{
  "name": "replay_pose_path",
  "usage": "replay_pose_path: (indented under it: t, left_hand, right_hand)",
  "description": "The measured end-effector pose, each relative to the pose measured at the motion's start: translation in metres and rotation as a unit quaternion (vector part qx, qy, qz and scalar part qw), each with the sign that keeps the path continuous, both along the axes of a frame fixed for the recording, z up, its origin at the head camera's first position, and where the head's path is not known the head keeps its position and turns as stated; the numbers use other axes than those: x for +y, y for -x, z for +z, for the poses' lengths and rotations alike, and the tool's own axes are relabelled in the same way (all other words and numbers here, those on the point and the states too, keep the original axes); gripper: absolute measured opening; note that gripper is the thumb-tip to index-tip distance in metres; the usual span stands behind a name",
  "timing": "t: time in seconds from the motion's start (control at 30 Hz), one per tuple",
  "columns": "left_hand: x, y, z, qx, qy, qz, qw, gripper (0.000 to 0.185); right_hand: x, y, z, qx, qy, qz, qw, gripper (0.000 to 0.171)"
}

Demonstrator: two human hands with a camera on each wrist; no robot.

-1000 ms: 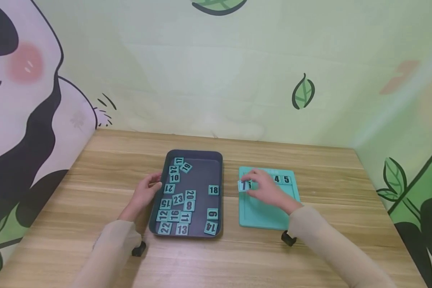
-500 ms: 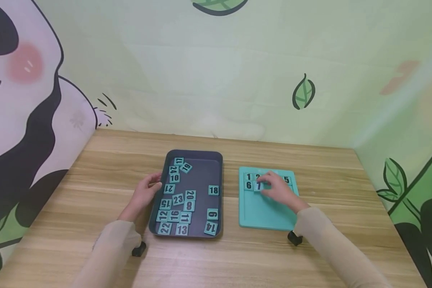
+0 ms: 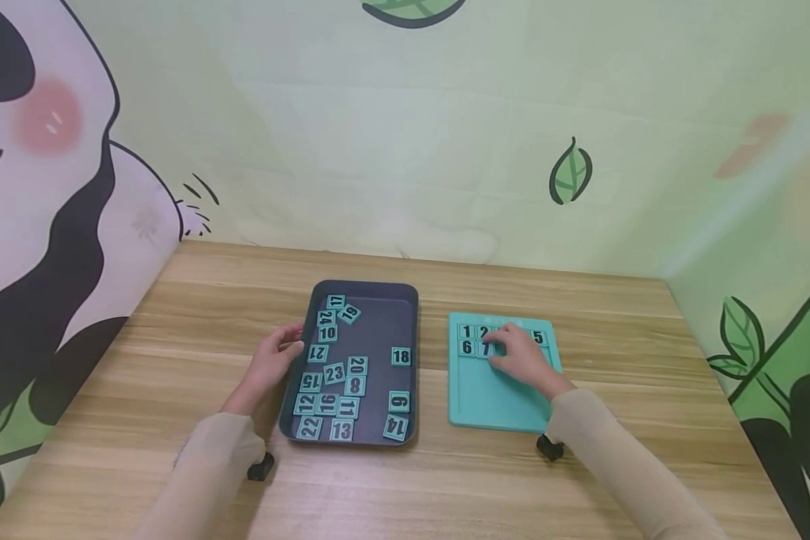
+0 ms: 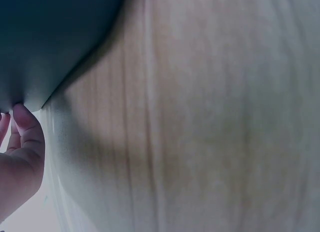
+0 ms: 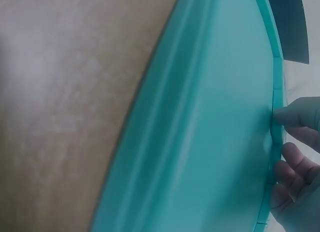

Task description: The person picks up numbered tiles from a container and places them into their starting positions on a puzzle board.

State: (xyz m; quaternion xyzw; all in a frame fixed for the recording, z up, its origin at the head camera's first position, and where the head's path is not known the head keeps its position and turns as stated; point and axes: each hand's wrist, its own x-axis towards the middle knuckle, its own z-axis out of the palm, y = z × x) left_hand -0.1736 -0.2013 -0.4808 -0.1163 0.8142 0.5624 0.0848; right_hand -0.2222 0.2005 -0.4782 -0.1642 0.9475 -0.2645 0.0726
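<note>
Head view: the right hand (image 3: pixel 526 358) presses tile 7 (image 3: pixel 486 348) into the teal board (image 3: pixel 499 405), beside 6, under a top row partly hidden; many numbered tiles wait in the dark tray (image 3: pixel 405 300), whose rim the left hand (image 3: pixel 273 364) touches with loose fingers on the counter (image 3: pixel 175 315); left wrist view: a fingertip (image 4: pixel 25 123) meets the tray edge; right wrist view: fingers (image 5: pixel 295 117) rest on tiles at the board's edge, so the board looks about a quarter filled

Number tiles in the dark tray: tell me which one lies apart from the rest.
The tile marked 18. It lies alone near the right wall of the dark tray, with bare tray floor around it, while the others cluster or touch.
</note>
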Motion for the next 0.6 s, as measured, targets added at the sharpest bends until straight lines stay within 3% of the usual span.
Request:
replay_pose_path:
  t: [0.37, 0.6]
  left_hand:
    - [-0.002, 0.0, 0.0, 0.008, -0.001, -0.005, 1.0, 0.04]
    - [-0.002, 0.0, -0.002, 0.012, -0.004, -0.005, 0.9999, 0.041]
  right_hand:
    - [-0.005, 0.001, 0.004, 0.004, -0.006, -0.007, 1.0, 0.031]
    - [-0.021, -0.002, 0.018, 0.017, 0.019, 0.015, 1.0, 0.034]
